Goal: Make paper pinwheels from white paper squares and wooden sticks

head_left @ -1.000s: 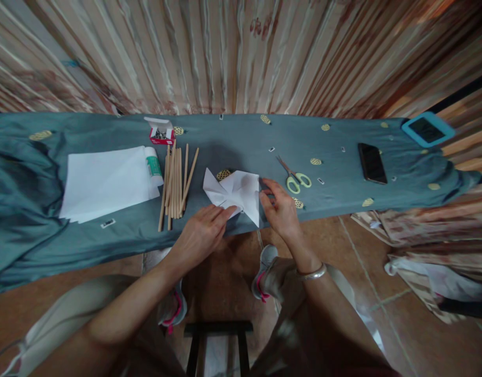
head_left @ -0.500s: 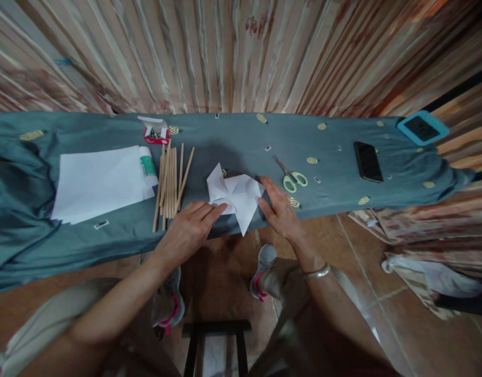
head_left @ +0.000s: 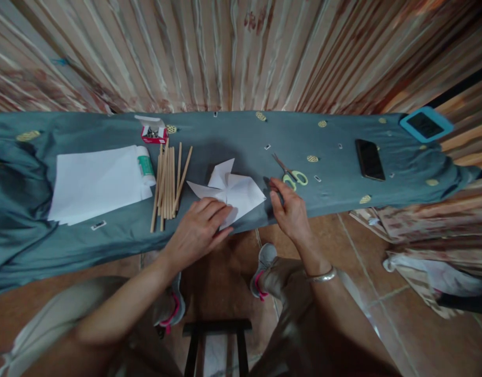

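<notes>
Paper pinwheel (head_left: pixel 243 193) under left hand (head_left: pixel 199 222); green-labelled white tube (head_left: pixel 145 166), lettering unreadable

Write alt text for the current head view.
The left hand touches a folded white paper pinwheel on patterned teal cloth; the right hand is beside it, near green-handled metal scissors. Thin wooden sticks lie to the left.

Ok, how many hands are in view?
2: the left hand is at the near-left side of the folded white paper, covering part of it; the right hand is right of the paper, apart from it, beside the scissors. No others show.
</notes>
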A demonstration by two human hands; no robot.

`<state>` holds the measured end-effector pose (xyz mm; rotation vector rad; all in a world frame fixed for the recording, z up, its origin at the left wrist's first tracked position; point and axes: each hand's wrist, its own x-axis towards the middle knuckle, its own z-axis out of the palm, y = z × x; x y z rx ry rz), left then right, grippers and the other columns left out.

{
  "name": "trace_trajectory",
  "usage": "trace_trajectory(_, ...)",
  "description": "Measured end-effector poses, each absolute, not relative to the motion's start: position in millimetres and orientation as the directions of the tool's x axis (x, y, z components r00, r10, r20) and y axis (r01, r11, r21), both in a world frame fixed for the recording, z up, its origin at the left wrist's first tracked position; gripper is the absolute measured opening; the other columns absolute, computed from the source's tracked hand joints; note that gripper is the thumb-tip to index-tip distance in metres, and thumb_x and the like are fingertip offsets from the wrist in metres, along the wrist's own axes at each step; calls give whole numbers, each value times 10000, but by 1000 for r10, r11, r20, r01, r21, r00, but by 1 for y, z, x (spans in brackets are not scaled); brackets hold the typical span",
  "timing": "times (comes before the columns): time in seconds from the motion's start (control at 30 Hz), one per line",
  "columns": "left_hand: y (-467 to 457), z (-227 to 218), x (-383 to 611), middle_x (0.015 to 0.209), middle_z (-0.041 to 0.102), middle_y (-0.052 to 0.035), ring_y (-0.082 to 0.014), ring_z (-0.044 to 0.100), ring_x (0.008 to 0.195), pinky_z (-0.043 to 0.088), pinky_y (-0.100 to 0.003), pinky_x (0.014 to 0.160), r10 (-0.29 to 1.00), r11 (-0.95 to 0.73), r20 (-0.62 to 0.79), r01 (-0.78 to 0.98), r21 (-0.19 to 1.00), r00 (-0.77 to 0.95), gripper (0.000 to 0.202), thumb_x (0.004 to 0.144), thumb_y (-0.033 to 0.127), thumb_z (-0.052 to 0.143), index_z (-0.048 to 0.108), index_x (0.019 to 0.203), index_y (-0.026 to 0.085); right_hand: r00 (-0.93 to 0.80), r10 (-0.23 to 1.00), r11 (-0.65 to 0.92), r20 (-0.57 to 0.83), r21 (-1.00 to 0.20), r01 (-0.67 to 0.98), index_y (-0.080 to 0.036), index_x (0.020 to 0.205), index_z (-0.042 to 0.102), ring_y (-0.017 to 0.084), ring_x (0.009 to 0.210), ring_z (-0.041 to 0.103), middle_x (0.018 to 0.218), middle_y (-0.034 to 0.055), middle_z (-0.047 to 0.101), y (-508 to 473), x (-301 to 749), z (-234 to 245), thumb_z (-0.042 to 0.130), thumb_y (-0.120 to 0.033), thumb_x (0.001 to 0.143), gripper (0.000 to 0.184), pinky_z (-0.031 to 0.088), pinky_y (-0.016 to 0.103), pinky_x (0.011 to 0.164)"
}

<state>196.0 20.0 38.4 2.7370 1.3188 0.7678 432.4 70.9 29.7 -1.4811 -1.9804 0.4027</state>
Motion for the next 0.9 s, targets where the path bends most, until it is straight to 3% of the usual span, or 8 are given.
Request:
trace_trajectory(0.27, 20, 28, 211, 996, 666, -91, -245, 561, 932, 444, -364, 759, 749, -639, 358, 749, 172, 557, 220, 869, 142, 563, 598, 1086, 138, -371, 891, 454, 262, -561, 692, -146, 1312, 531, 258, 1246, 520, 1313, 137, 600, 70, 427, 27, 395, -257, 935, 416, 394, 485, 1080)
trace_trajectory(0.43, 18, 34, 196, 936, 682, -79, -235, 570, 870, 425, -362, 720, 750, -625, 366, 772, 118, 551, 209, 886, 112, 513, 618, 1067, 128, -266, 947, 315, 179, -680, 662, -157, 1291, 549, 232, 1026, 655, 1043, 86, 731, 64, 429, 34, 438, -280, 930, 397, 504, 413, 945)
trace_trajectory(0.53, 18, 35, 186, 939, 687, -95, -242, 573, 869, 426, -373, 726, 763, -589, 388, 803, 90, 516, 214, 879, 105, 511, 631, 1057, 117, -200, 965, 261, 169, -677, 688, -133, 1258, 578, 235, 930, 681, 914, 81, 749, 62, 432, 37, 455, -289, 926, 387, 516, 411, 908)
trace_trajectory(0.73, 21, 36, 193, 1034, 682, -93, -249, 570, 930, 428, -375, 742, 754, -596, 393, 800, 72, 526, 214, 889, 135, 519, 622, 1078, 134, -279, 908, 419, 314, -639, 645, -192, 1232, 605, 219, 1091, 608, 1154, 81, 695, 59, 427, 39, 415, -239, 940, 351, 480, 403, 968)
trace_trajectory(0.9, 25, 38, 206, 979, 678, -91, -241, 567, 882, 446, -360, 721, 744, -613, 377, 788, 55, 552, 171, 900, 158, 521, 629, 1030, 131, -364, 891, 451, 272, -630, 633, -162, 1263, 583, 222, 1012, 606, 1082, 72, 717, 57, 421, 39, 401, -204, 942, 371, 498, 391, 920)
